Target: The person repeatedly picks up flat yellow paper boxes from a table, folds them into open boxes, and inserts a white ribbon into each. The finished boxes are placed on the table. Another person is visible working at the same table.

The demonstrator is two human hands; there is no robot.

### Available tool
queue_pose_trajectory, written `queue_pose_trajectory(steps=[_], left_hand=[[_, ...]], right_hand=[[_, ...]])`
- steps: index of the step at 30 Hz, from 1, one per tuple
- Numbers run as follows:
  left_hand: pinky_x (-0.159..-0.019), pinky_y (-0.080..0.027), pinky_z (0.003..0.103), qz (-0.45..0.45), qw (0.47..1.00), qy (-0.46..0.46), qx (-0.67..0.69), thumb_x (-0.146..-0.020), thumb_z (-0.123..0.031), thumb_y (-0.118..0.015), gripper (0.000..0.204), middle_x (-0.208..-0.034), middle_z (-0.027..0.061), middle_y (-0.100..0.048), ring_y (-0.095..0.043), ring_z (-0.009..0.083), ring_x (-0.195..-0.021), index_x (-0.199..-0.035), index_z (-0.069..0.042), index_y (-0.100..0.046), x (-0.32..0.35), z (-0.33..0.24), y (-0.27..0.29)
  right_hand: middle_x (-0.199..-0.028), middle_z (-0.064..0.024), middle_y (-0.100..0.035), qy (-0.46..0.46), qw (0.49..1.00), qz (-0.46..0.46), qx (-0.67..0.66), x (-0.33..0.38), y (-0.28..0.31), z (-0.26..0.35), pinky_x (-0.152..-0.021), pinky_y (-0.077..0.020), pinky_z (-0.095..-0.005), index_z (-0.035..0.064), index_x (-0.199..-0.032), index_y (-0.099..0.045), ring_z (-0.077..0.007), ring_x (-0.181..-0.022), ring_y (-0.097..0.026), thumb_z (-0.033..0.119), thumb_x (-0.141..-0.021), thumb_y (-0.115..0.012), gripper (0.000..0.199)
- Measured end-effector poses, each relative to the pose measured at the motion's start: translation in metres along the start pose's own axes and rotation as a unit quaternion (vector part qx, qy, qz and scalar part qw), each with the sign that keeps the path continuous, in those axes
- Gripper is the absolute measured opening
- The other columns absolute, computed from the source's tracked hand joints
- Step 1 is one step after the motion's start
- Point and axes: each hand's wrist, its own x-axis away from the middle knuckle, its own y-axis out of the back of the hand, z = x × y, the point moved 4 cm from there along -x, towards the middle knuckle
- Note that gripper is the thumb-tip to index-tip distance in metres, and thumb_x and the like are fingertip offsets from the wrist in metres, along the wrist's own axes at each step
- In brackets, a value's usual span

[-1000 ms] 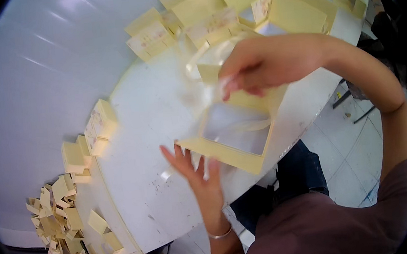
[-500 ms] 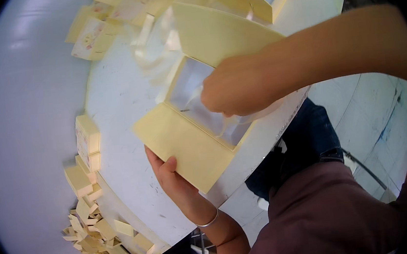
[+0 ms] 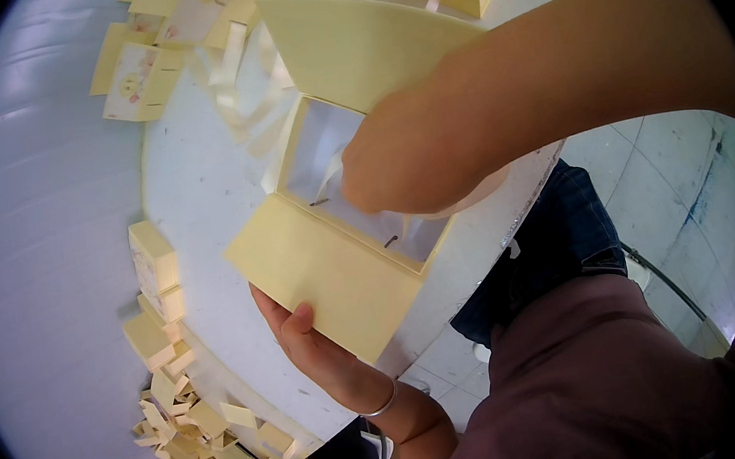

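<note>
We see a pale yellow box (image 3: 336, 268) lying opened out on the white table (image 3: 196, 193), at its near edge, with a clear window panel (image 3: 325, 158) in its middle section. The left hand (image 3: 307, 341) grips the near flap from below, thumb on top of the card and fingers hidden beneath it. The right hand (image 3: 406, 168) is bunched over the window, knuckles toward us; we cannot tell whether it pinches anything. A white ribbon (image 3: 232, 61) trails across the table beyond the box. More flat yellow boxes (image 3: 140, 70) lie at the far end, and small folded ones (image 3: 154, 259) are stacked along the left rim.
</note>
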Motion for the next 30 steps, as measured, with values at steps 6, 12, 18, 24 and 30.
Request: queue_pose_trajectory(steps=[6,12,18,24,30], left_hand=[[-0.084,-0.044,0.032,0.012,0.999,-0.039,-0.03,-0.071,-0.019,-0.046,0.062,-0.117,0.0169,-0.045,-0.05,0.0248,-0.105,-0.126,0.003,-0.029,0.002,0.002,0.001],[-0.089,-0.04,0.033,0.016,0.999,-0.027,-0.02,-0.071,-0.025,-0.05,0.068,-0.121,0.0163,-0.04,-0.045,0.0247,-0.11,-0.129,0.003,-0.025,0.003,0.001,0.0],[-0.082,-0.044,0.032,0.004,0.998,-0.036,0.049,-0.082,-0.029,-0.048,0.051,-0.113,0.0137,-0.05,-0.052,0.0237,-0.101,-0.122,0.002,-0.037,0.008,0.019,0.006],[-0.074,-0.045,0.033,0.058,0.873,-0.143,-0.462,-0.075,-0.012,-0.061,0.026,-0.095,0.0099,-0.059,-0.057,0.0226,-0.083,-0.099,-0.001,-0.058,0.036,0.054,0.01],[-0.073,-0.043,0.035,0.063,0.912,-0.113,-0.388,-0.07,-0.01,-0.064,0.026,-0.089,0.0113,-0.058,-0.055,0.0255,-0.08,-0.093,0.0,-0.057,0.035,0.056,0.001]], right_hand=[[-0.087,-0.0199,-0.057,0.018,1.0,0.02,0.011,-0.015,-0.018,-0.007,-0.064,-0.0466,-0.0398,-0.0046,-0.085,-0.059,-0.0327,-0.077,-0.059,-0.002,-0.071,-0.05,0.017],[-0.082,-0.0199,-0.059,-0.07,0.993,0.085,-0.05,-0.028,-0.017,-0.01,-0.063,-0.0462,-0.0397,-0.0046,-0.087,-0.059,-0.0335,-0.077,-0.059,-0.004,-0.069,-0.05,0.02],[-0.082,-0.0211,-0.06,-0.04,0.994,0.081,-0.069,-0.04,-0.031,-0.011,-0.062,-0.0456,-0.0413,-0.0036,-0.086,-0.06,-0.035,-0.076,-0.059,-0.003,-0.07,-0.05,0.019],[-0.079,-0.0237,-0.059,-0.032,0.996,0.071,-0.041,-0.046,-0.03,-0.006,-0.062,-0.0449,-0.0419,-0.0042,-0.083,-0.059,-0.0366,-0.073,-0.058,-0.004,-0.068,-0.049,0.019],[-0.074,-0.0246,-0.058,-0.086,0.992,0.062,-0.063,-0.044,-0.034,-0.01,-0.059,-0.0446,-0.0425,-0.0049,-0.078,-0.06,-0.0369,-0.067,-0.057,-0.003,-0.066,-0.049,0.017]])
